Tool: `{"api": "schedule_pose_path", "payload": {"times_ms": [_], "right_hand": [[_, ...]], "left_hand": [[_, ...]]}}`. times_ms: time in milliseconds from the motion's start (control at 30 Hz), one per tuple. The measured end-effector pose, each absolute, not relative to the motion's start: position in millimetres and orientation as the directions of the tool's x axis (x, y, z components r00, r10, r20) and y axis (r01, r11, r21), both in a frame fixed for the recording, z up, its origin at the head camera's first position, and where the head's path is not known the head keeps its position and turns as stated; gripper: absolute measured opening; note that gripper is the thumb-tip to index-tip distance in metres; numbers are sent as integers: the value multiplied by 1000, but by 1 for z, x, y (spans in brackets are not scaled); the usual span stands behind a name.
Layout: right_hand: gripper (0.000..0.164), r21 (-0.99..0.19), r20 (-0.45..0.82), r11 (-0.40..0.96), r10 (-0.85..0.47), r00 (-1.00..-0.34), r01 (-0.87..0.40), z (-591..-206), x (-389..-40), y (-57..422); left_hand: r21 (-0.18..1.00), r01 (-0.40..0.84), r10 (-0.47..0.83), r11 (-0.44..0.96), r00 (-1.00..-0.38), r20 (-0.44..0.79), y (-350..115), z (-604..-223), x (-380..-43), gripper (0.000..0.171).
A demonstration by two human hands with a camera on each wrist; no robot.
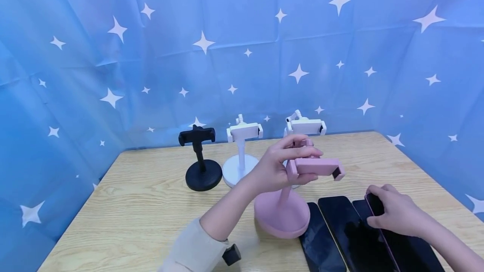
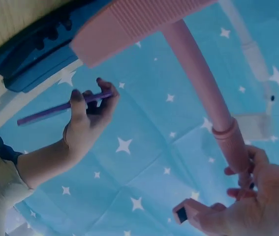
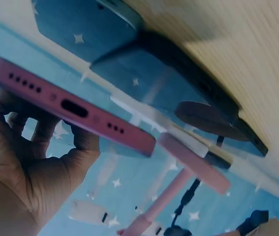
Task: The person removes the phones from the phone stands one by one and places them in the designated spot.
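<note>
My left hand [image 1: 277,165] grips a pink phone stand [image 1: 282,215] near its clamp head, fingers over the top and thumb below. The stand's round base is beside the phones, and its clamp [image 1: 317,167] faces the front right. In the left wrist view the stem [image 2: 198,73] runs down from the base to the hand. My right hand [image 1: 401,213] pinches a phone with a pink-purple frame [image 1: 375,205] by its edges. The right wrist view shows that phone's end with its charging port [image 3: 74,108], raised above the other phones.
Several dark phones, among them a left one [image 1: 321,242] and a middle one [image 1: 345,230], lie side by side at the front right. Behind stand a black phone stand [image 1: 203,175], a white one [image 1: 242,165] and another white one [image 1: 305,126], partly hidden. A starry blue curtain [image 1: 242,66] hangs behind the table.
</note>
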State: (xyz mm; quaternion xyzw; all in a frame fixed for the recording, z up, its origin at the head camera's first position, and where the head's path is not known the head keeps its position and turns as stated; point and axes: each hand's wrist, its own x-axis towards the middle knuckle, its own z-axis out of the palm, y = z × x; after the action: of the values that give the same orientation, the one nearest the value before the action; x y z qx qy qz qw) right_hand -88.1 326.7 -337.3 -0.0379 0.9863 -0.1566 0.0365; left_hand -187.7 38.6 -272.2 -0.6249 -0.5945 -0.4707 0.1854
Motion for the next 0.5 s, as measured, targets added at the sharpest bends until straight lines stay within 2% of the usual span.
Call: {"api": "schedule_pose_path", "payload": {"times_ms": [233,500], "right_hand": [[57,-227,-76,972,-86,-993,-66,-341,-92,346],[56,-159,-135,987,-57,-989,-35,-344,-98,374]], "left_hand": [[337,919,510,-204,-195,838,71,-268,-189,37],[355,924,575,-141,-215,789,111,-266,-191,37]]}}
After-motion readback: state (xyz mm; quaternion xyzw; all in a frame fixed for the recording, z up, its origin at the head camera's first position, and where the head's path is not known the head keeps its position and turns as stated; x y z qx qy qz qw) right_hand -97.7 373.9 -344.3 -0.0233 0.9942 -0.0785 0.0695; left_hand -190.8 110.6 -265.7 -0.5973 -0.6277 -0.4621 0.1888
